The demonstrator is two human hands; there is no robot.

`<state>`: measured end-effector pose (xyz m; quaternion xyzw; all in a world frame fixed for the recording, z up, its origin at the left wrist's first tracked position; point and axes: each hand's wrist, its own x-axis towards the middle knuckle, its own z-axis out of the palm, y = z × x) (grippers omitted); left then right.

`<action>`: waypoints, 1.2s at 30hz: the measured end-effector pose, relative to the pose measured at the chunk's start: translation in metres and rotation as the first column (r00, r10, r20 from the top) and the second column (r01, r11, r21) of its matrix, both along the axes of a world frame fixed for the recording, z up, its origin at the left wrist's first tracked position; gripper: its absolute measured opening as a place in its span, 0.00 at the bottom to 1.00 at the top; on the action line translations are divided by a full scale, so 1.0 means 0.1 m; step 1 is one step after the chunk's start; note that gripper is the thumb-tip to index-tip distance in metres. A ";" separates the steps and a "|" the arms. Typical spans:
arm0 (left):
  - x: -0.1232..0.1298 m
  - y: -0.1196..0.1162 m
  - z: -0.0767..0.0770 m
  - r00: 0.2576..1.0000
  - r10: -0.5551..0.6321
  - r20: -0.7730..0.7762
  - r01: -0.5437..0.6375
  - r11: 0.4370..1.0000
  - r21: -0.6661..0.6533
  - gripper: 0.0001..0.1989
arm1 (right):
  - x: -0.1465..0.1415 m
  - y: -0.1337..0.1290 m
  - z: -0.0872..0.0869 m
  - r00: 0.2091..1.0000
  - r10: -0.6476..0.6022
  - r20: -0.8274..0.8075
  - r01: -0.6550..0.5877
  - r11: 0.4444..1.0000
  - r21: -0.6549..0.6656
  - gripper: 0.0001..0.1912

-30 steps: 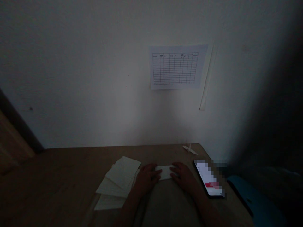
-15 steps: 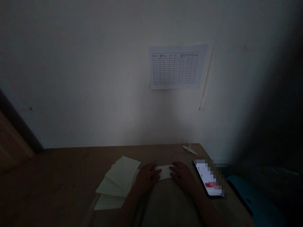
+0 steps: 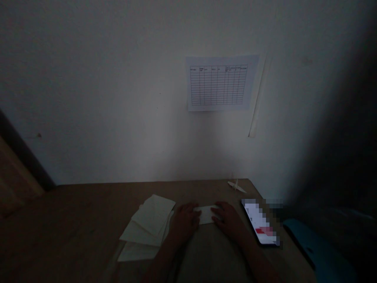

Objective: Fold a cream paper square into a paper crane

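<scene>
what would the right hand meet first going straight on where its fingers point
Likely the small white folded paper rectangle; the right hand seems to touch its right end. Beyond lies the left hand, though depth is unclear.

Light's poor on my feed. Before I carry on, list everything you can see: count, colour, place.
Small paper piece: 1, white, on the table between the hands
Loose sheets: at least 3, off-white, overlapping, left of the hands
Folded paper figure: 1, pale, far right of the table
Phone: 1, dark edge, lit screen, right of the hands
Table: 1, brown, below the wall
Printed grid sheet: 1, white, on the wall
Wall: 1, greyish white, behind the table
Teal object: 1, lower right, unclear
Left grip: 1, bare hand, at the paper's left end
Right grip: 1, bare hand, at its right end
</scene>
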<state>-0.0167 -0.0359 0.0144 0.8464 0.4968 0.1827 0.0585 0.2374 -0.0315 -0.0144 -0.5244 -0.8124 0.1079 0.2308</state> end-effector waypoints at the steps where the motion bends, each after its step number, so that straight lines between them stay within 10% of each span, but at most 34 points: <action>1: 0.02 0.00 0.00 1.000 -0.002 -0.001 0.002 1.000 0.001 0.17 | 0.00 0.00 0.00 1.000 0.001 0.003 -0.001 1.000 -0.003 0.22; 36: 0.25 0.01 -0.06 0.988 0.142 -0.053 -0.143 0.990 -0.019 0.17 | -0.10 -0.05 0.08 0.997 -0.070 -0.037 0.068 0.997 -0.040 0.23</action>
